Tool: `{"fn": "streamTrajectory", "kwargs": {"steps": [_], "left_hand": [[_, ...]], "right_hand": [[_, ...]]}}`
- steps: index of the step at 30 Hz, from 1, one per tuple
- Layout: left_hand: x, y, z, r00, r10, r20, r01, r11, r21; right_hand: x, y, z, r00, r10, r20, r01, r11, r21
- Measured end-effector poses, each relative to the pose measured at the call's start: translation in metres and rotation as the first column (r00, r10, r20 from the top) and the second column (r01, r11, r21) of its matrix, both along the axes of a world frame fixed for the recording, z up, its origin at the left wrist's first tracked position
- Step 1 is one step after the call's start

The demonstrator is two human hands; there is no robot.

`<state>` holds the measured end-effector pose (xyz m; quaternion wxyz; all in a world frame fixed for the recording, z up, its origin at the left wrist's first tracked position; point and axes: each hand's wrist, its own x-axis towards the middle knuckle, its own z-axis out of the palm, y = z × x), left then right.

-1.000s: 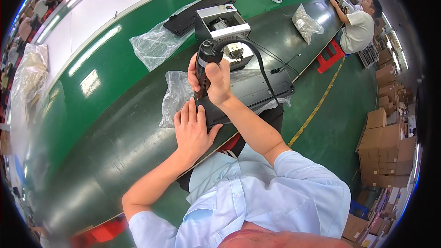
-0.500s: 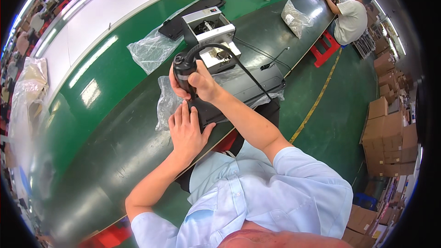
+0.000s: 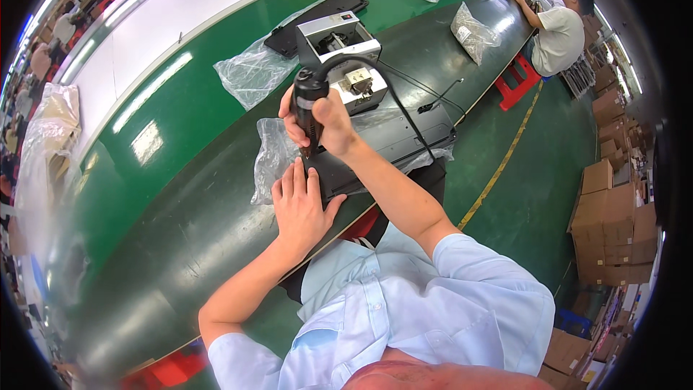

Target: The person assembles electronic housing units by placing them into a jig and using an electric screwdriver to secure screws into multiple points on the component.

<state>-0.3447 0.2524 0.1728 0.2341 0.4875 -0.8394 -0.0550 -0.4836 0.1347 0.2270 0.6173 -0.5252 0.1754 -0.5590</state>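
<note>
My right hand (image 3: 333,124) is wrapped round a black electric screwdriver (image 3: 311,89), held nearly upright with its tip down at the left end of a long black panel (image 3: 408,132). A black cable arches from the top of the tool toward the right. My left hand (image 3: 302,208) lies flat on that same end of the panel, fingers stretched out close to the tip. Clear plastic wrap (image 3: 274,160) sticks out from under the panel. Whether a screw sits under the tip is hidden. Just beyond the panel stands a white-and-black screw feeder (image 3: 339,42).
Behind the feeder, another black panel (image 3: 317,23) lies by plastic wrap. A clear bag of small parts (image 3: 473,34) rests farther right on the dark green bench (image 3: 173,245). A co-worker (image 3: 559,36) sits at the far right near a red stool (image 3: 517,83). Cardboard boxes (image 3: 610,217) are stacked at right.
The view has shifted slightly, so the bench things appear farther right. The screwdriver stands a little more upright, its tip still at the panel's left end. My left hand stays flat there.
</note>
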Motion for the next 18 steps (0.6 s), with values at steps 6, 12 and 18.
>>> {"fn": "streamTrajectory", "kwargs": {"steps": [6,12,18], "left_hand": [[0.004,0.001,-0.001,1.000,-0.002,0.008,0.003,1.000,-0.006],[0.011,0.004,-0.005,1.000,0.003,-0.001,-0.003,1.000,0.000],[0.021,0.001,-0.001,0.999,-0.053,-0.013,0.052,0.998,-0.036]], "right_hand": [[0.010,-0.001,-0.013,0.996,0.075,0.046,-0.075,0.997,-0.016],[0.014,0.009,-0.006,0.997,0.033,0.073,-0.032,0.999,-0.014],[-0.051,0.001,0.036,0.920,-0.391,0.036,0.385,0.879,-0.283]]}}
